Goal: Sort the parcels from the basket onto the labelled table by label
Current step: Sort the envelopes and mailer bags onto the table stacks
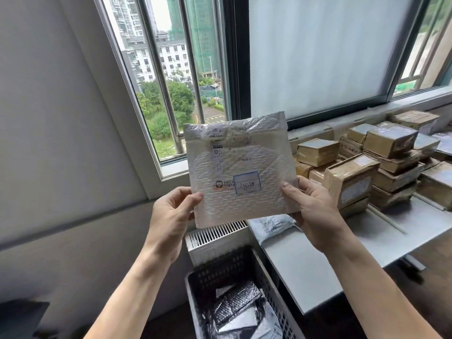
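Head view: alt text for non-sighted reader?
The left hand and right hand hold a white bubble mailer upright before a window, its blue-bordered label facing the camera. Below stands a black basket with more parcels; brown boxes are stacked on the table at right.

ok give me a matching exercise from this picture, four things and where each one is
Things: 1 bubble mailer; 2 basket; 3 cardboard boxes; 4 grey bag.
Places: a stacked on the table; b held up by the left hand and right hand; c low down beside the table; d lying flat on the table's left end.
Pairs: 1-b, 2-c, 3-a, 4-d.
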Available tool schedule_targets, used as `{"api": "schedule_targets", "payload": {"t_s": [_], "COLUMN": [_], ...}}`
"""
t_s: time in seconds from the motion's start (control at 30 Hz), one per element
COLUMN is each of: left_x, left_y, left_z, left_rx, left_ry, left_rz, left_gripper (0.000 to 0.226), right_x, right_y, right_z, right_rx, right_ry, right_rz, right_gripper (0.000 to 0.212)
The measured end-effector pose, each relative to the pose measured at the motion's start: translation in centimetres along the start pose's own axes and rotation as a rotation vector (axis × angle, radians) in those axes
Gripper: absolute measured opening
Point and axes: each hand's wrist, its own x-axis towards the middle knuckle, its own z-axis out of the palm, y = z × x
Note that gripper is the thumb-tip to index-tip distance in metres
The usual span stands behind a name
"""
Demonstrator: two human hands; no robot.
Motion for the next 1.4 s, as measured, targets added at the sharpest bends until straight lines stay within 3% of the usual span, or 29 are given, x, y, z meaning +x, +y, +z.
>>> {"api": "schedule_targets", "payload": {"t_s": [0.2, 0.3, 0.47, 1.07, 1.4], "left_x": [-0.1, -0.1, -0.1, -5.2, -9.8], "left_y": [-0.7, -0.9, -1.1, -1.4, 0.3], "left_z": [-0.3, -0.5, -0.3, 1.0, -0.6], "left_rx": [0.050, 0.066, 0.100, 0.331, 0.292], "left_ry": [0.017, 0.024, 0.040, 0.185, 0.113], "left_rz": [0.031, 0.020, 0.023, 0.066, 0.082], "left_gripper": [0.014, 0.012, 0.015, 0.031, 0.011], "right_x": [-0.2, -0.4, -0.1, -3.8, -9.6], "right_y": [0.7, 0.8, 1.4, 2.2, 0.1], "right_z": [-0.5, -0.5, -0.6, -0.5, -0.7], "right_rx": [-0.177, -0.314, -0.312, -0.223, -0.340], "right_ry": [0.043, 0.065, 0.084, 0.067, 0.075], "right_rz": [-0.054, -0.085, -0.080, -0.074, -0.139], "right_gripper": [0.009, 0.019, 0.009, 0.015, 0.016]}}
